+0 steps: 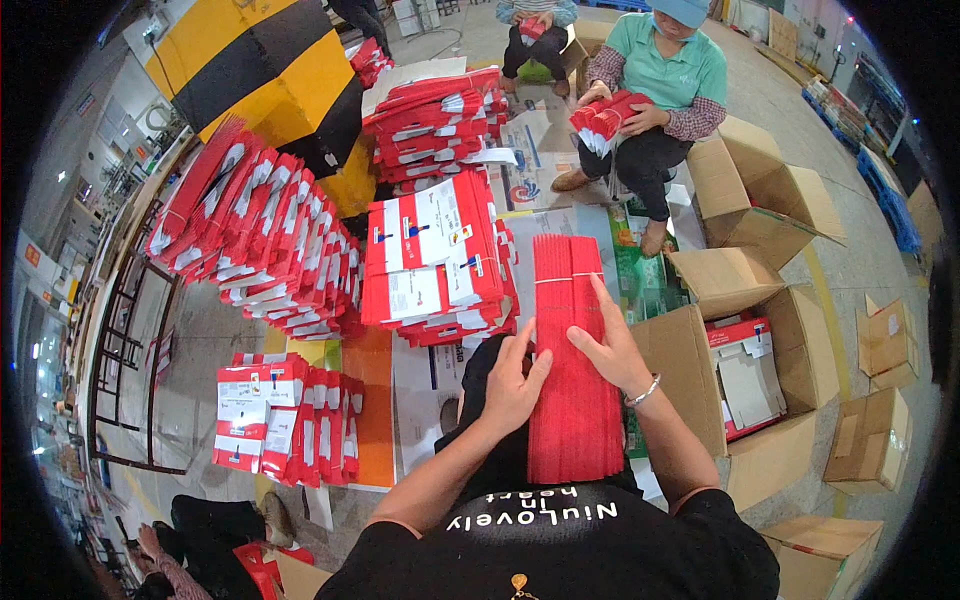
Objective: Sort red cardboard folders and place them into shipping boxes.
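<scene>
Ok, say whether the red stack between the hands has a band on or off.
On: a thin pale band crosses the red stack near its far end. Whether it loops underneath, I cannot tell.

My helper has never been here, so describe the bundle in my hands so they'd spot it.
From the big yellow-and-black striped block, look nearer and right to a red-and-white stack. Just right of that, between your left hand and right hand, is a long bundle. Unlike the stack, its upper face is plain red, crossed by a thin pale band.

Moderately bright, soft light, with curved fisheye edges darkening to black.
</scene>
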